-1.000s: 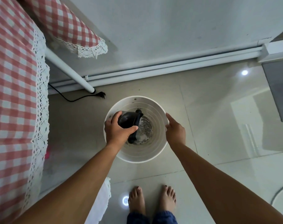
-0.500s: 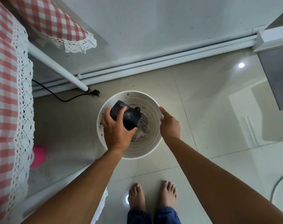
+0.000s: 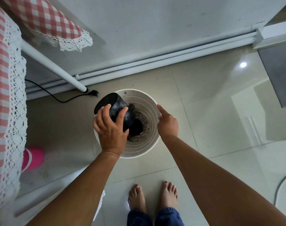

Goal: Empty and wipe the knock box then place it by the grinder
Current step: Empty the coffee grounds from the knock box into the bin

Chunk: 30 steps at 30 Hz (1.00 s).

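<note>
The black knock box (image 3: pixel 116 108) is tipped over the white bin (image 3: pixel 148 147) on the floor, its base towards the upper left and its mouth down into the bin. My left hand (image 3: pixel 112 129) grips its side. Dark coffee grounds (image 3: pixel 139 128) lie at the bin's bottom. My right hand (image 3: pixel 167 122) rests at the bin's right rim with the index finger stretched out along it, holding nothing. The grinder is out of view.
A table with a red-checked, lace-edged cloth (image 3: pixel 6 98) fills the left; its white leg (image 3: pixel 52 66) meets the floor near a black cable and plug (image 3: pixel 95 93). A pink object (image 3: pixel 33 158) stands under the table. My bare feet (image 3: pixel 153 195) are below the bin.
My left hand has lifted and turned the knock box further over, its base now swung up to the left above the bin's rim. My right hand stays at the rim.
</note>
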Motion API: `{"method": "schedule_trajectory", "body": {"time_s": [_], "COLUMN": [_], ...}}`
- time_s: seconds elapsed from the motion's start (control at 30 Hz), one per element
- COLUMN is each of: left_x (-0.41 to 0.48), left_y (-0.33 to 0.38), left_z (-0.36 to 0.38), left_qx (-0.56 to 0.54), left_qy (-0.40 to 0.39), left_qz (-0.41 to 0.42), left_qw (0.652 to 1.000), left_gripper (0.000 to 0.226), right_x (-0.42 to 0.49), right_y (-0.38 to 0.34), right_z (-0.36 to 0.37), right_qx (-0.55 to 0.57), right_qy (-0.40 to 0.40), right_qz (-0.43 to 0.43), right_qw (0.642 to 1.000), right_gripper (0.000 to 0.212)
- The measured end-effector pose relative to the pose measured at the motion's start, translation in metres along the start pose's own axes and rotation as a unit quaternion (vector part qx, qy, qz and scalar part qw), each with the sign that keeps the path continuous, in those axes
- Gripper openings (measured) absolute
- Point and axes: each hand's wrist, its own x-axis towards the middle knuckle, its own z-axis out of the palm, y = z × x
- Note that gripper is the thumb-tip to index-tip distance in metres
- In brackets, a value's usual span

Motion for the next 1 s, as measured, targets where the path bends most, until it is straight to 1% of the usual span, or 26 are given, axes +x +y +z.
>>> {"method": "schedule_trajectory", "body": {"time_s": [0.2, 0.37, 0.47, 0.53, 0.57, 0.6, 0.63, 0.7, 0.73, 0.77, 0.83, 0.87, 0.9, 0.93, 0.97, 1.0], "left_x": [-0.003, -0.003, 0.001, 0.008, 0.011, 0.016, 0.020, 0.026, 0.028, 0.029, 0.031, 0.033, 0.035, 0.038, 0.040, 0.043], "left_y": [-0.011, -0.007, 0.000, 0.002, -0.001, -0.004, -0.010, -0.023, -0.028, -0.033, -0.038, -0.039, -0.039, -0.038, -0.039, -0.038], "left_z": [0.007, 0.003, -0.005, -0.012, -0.012, -0.015, -0.016, -0.021, -0.024, -0.031, -0.048, -0.059, -0.069, -0.081, -0.093, -0.106], "left_qx": [0.010, -0.008, -0.067, -0.155, -0.215, -0.283, -0.361, -0.508, -0.557, -0.591, -0.636, -0.658, -0.675, -0.689, -0.701, -0.714], "left_qy": [-0.001, -0.012, -0.032, -0.065, -0.088, -0.109, -0.133, -0.194, -0.224, -0.246, -0.281, -0.292, -0.299, -0.302, -0.303, -0.303], "left_qz": [0.025, 0.008, -0.060, -0.155, -0.211, -0.265, -0.317, -0.394, -0.415, -0.425, -0.432, -0.428, -0.426, -0.432, -0.437, -0.440], "left_qw": [1.000, 1.000, 0.995, 0.973, 0.949, 0.915, 0.867, 0.741, 0.684, 0.640, 0.575, 0.547, 0.523, 0.497, 0.475, 0.453], "left_gripper": [0.092, 0.093, 0.087, 0.080, 0.076, 0.071, 0.067, 0.066, 0.066, 0.067, 0.067, 0.059, 0.047, 0.040, 0.044, 0.053], "right_x": [-0.001, -0.002, -0.001, 0.000, 0.000, -0.002, -0.004, -0.008, -0.011, -0.014, -0.024, -0.030, -0.035, -0.041, -0.047, -0.054], "right_y": [-0.002, -0.002, -0.002, -0.004, -0.004, -0.006, -0.009, -0.015, -0.019, -0.024, -0.040, -0.050, -0.057, -0.069, -0.081, -0.093], "right_z": [-0.001, 0.000, 0.000, -0.002, -0.005, -0.008, -0.013, -0.023, -0.026, -0.030, -0.042, -0.049, -0.056, -0.067, -0.078, -0.089], "right_qx": [-0.003, -0.007, -0.012, -0.004, 0.008, 0.020, 0.030, 0.043, 0.045, 0.043, 0.068, 0.110, 0.168, 0.228, 0.276, 0.303], "right_qy": [0.002, 0.003, 0.000, -0.013, -0.024, -0.034, -0.042, -0.049, -0.046, -0.040, -0.039, -0.054, -0.082, -0.125, -0.177, -0.229], "right_qz": [-0.002, -0.008, -0.008, -0.007, -0.004, -0.002, -0.001, 0.000, 0.000, 0.002, 0.006, 0.008, 0.012, 0.019, 0.027, 0.035], "right_qw": [1.000, 1.000, 1.000, 1.000, 1.000, 0.999, 0.999, 0.998, 0.998, 0.998, 0.997, 0.992, 0.982, 0.965, 0.944, 0.924], "right_gripper": [0.061, 0.061, 0.057, 0.056, 0.055, 0.055, 0.052, 0.047, 0.046, 0.050, 0.061, 0.066, 0.070, 0.072, 0.071, 0.069]}}
